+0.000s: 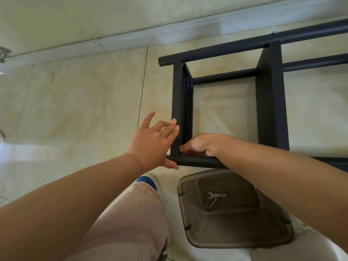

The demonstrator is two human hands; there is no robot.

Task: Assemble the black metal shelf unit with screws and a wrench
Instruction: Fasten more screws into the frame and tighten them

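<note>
Lying on floor, shelf frame (pixel 271 95) long axis runs rightward; left hand (pixel 154 144) spread against panel, right hand (pixel 203 146) pinching corner joint.

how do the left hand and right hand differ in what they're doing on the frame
The left hand is spread, straight fingers against the outside of the black upright panel; the right hand is curled, fingers tucked into the inner corner where that panel meets the near tube. Whether the right hand pinches a screw is hidden. Both are bare and touch the same corner; neither holds the wrench, which lies in the tray.
</note>
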